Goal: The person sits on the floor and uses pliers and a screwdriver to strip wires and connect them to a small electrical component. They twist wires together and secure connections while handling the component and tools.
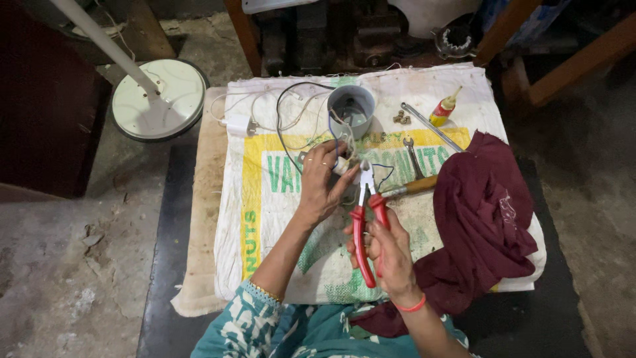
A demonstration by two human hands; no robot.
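A low table [199,219] carries a printed white sack [278,219] spread flat. On the sack lie a grey cup [351,109] at 12 o'clock, a spanner [414,156], a small glue bottle [444,109] at 1 o'clock, and a maroon cloth [483,219] at 3 o'clock.

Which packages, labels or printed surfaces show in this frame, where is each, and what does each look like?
Sack: spread flat as a work mat under both hands; white woven cloth with a yellow border band and large green lettering, stained.
Glue bottle: lying on the sack's far right part; small, yellow body, red cap end; any label is too small to tell.
No signs or screens in view.
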